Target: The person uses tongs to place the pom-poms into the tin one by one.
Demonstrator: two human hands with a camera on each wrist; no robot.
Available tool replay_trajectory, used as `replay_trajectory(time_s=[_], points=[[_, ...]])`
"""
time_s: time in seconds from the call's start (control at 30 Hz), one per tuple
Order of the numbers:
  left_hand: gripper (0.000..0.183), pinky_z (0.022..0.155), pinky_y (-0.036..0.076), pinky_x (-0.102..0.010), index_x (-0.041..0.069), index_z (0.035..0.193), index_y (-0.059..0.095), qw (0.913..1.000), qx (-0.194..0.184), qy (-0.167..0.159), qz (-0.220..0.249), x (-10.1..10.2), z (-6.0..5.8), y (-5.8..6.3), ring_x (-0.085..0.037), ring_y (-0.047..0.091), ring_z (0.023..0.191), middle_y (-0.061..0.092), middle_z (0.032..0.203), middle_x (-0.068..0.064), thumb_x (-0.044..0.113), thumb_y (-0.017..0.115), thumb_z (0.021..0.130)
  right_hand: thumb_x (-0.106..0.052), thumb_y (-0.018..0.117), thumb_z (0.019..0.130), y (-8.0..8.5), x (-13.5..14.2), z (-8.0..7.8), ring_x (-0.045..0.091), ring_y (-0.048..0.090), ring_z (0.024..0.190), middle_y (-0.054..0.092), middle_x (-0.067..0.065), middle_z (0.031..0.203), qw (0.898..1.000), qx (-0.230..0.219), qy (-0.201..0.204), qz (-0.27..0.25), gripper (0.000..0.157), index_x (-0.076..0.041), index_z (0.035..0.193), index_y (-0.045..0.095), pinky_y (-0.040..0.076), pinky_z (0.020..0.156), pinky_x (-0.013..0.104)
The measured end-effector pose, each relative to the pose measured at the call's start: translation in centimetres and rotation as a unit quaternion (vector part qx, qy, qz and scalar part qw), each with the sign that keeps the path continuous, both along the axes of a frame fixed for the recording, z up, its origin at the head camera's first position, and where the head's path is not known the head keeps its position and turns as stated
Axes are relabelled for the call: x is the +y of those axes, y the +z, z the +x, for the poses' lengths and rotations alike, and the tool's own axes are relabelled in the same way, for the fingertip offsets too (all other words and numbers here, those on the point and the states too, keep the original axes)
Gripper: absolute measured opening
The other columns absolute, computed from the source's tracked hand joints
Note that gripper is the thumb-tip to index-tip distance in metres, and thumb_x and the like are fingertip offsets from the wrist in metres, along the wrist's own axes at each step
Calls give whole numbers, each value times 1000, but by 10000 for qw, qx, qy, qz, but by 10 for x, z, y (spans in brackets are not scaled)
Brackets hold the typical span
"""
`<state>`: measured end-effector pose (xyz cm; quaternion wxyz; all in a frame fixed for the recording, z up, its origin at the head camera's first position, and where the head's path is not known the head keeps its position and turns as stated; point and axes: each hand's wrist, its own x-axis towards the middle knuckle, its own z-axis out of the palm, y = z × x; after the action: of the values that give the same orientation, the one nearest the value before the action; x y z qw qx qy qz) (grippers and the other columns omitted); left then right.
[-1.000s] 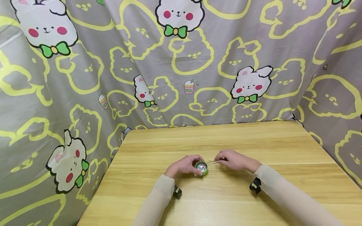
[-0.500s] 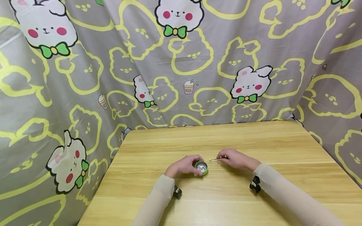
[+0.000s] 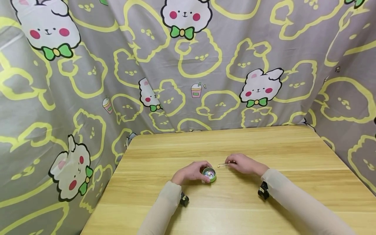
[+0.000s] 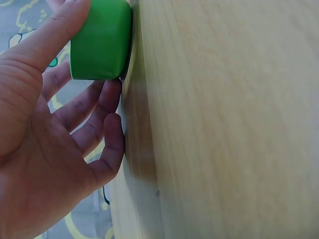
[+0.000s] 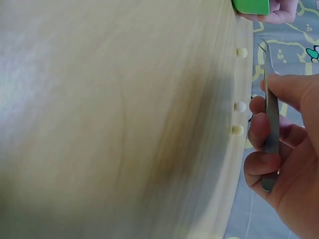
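Observation:
My left hand [image 3: 191, 171] grips a small round green tin [image 3: 213, 180] at its side, thumb in front and fingers behind. Small pale and coloured pieces lie inside the tin, too small to tell apart. The tin's green wall [image 4: 99, 42] stands on the table in the left wrist view. To the right of it, my right hand [image 3: 243, 164] pinches metal tweezers [image 5: 272, 119], their tips pointing toward the tin. In the right wrist view the tips are apart from each other, just above the table, close to a small pale yellow bead [image 5: 242, 53].
Two more pale beads, one [image 5: 240, 106] and another [image 5: 238, 130], lie on the wooden table [image 3: 176, 147] alongside the right hand. A grey patterned curtain [image 3: 205, 71] hangs behind the table and at both sides.
The right hand has drawn the tweezers a little away from the tin, rightward and toward the back, bringing their tips by a bead. The left hand and the tin have stayed put.

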<state>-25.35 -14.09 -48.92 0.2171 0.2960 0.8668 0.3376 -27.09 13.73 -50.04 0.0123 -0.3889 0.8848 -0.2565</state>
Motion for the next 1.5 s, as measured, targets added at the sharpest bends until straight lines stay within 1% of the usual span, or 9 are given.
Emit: replay_trajectory(time_s=[0.17, 0.37, 0.73, 1.03, 1.23, 1.5], points=[[43, 84, 43, -24, 17, 113, 58, 10000, -33, 2, 25, 0, 0, -1, -7, 56, 92, 61, 100, 7, 23, 80, 77, -12, 59, 93, -1, 0, -1, 14, 57, 87, 61, -5, 93, 10000, -2, 22, 29, 12, -13, 101, 67, 46, 78, 38], [44, 85, 43, -24, 18, 114, 58, 10000, -18, 32, -36, 1, 1, 2, -7, 56, 93, 61, 102, 7, 25, 80, 77, -12, 59, 92, -3, -1, -2, 13, 56, 86, 60, -6, 92, 10000, 15, 27, 69, 11, -13, 100, 67, 46, 76, 36], [44, 85, 43, -25, 18, 114, 58, 10000, -63, 75, -16, 1, 1, 0, -8, 56, 93, 62, 101, 7, 25, 81, 76, -11, 59, 92, -5, 0, -3, 13, 56, 85, 60, -4, 92, 9999, -36, 1, 114, 11, -12, 100, 67, 46, 76, 36], [44, 84, 43, -23, 19, 114, 57, 10000, -41, 21, -24, 0, -1, -1, -5, 56, 92, 61, 101, 9, 26, 80, 77, -10, 60, 92, -5, 0, -5, 13, 56, 82, 59, -4, 89, 9999, 119, 89, 62, 10, -12, 99, 67, 46, 72, 35], [43, 84, 43, -24, 19, 114, 57, 10000, -44, 11, -9, 0, -1, -2, -5, 56, 92, 62, 101, 8, 25, 80, 77, -10, 60, 92, -6, -1, -6, 14, 57, 82, 60, -3, 90, 9999, 89, 127, 59, 9, -11, 98, 67, 46, 73, 36], [43, 84, 43, -24, 19, 114, 58, 10000, -36, 8, -8, 0, -1, -1, -7, 56, 93, 62, 101, 7, 25, 80, 77, -11, 60, 92, -5, -1, -4, 14, 57, 83, 60, -3, 91, 9998, 100, 49, 142, 10, -11, 99, 67, 47, 74, 37]])
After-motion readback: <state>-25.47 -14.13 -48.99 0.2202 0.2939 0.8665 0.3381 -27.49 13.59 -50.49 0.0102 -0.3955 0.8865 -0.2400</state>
